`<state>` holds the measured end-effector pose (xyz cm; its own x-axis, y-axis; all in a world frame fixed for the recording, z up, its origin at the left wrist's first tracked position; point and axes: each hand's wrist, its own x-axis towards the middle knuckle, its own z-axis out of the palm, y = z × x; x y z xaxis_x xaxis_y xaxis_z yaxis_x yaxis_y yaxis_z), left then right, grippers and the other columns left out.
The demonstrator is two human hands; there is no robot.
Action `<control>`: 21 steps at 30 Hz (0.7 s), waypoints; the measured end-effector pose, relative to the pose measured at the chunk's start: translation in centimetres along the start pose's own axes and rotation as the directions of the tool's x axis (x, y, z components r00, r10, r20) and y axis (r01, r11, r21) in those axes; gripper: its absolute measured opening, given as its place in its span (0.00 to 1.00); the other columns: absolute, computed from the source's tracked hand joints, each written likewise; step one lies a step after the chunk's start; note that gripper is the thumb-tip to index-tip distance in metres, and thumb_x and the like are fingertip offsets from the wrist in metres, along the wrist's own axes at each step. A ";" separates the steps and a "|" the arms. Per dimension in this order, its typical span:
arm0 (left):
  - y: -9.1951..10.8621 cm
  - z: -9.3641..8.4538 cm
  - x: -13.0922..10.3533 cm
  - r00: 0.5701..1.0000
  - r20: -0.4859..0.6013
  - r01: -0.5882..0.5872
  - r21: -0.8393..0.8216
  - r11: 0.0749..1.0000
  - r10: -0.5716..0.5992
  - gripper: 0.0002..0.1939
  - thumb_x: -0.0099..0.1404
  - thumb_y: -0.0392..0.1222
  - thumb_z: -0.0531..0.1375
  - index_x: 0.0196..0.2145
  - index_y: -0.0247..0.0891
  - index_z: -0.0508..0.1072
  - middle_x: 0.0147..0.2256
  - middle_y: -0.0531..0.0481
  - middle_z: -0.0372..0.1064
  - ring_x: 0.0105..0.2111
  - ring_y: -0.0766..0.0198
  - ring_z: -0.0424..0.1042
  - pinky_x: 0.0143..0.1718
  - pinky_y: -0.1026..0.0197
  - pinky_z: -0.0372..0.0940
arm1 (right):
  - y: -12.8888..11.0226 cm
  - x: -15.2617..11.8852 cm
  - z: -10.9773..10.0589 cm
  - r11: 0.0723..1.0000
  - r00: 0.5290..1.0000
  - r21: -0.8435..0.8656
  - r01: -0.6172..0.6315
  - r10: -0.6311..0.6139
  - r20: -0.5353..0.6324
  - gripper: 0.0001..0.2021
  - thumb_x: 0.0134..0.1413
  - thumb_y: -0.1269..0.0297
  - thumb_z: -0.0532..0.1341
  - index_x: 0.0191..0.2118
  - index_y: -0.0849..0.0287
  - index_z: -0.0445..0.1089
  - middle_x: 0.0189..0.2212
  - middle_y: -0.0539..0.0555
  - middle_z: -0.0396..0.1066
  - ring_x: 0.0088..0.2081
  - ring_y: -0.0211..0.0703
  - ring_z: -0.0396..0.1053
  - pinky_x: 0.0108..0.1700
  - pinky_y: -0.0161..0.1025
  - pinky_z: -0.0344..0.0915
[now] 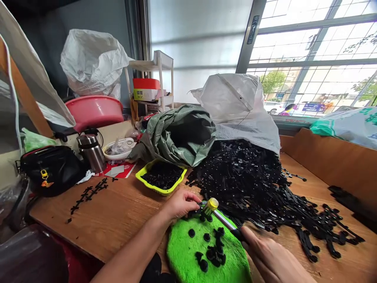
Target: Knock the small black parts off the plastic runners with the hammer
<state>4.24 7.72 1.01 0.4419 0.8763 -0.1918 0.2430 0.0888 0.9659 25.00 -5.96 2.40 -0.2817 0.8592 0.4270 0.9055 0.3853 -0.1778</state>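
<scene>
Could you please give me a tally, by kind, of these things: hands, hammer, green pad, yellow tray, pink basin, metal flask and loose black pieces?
Hands: 2 (left hand, right hand)
Hammer: 1
Green pad: 1
Yellow tray: 1
Pink basin: 1
Metal flask: 1
Total: 7, without the black pieces, too many and overlapping to count.

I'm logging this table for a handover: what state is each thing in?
Hammer, gripped in the right hand
Green pad, bearing black parts
Yellow tray, filled with black parts
Dark green sack, mouth open
Black heap, loose, spread over the table
Steel flask, upright, lid on
</scene>
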 end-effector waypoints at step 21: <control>-0.6 -0.3 0.1 0.999 0.018 -0.039 -0.069 0.997 0.041 0.03 0.49 0.34 0.61 0.25 0.32 0.72 0.15 0.59 0.59 0.13 0.75 0.53 0.15 0.70 0.48 | -0.8 0.1 0.4 0.956 0.956 0.147 -0.253 0.223 0.189 0.22 0.61 0.53 0.40 0.33 0.54 0.68 0.23 0.54 0.70 0.26 0.47 0.69 0.25 0.37 0.62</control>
<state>3.87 7.88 0.51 0.4668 0.8706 -0.1552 0.1648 0.0868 0.9825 24.14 -6.09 2.25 -0.1270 0.9713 0.2012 0.8904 0.2010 -0.4084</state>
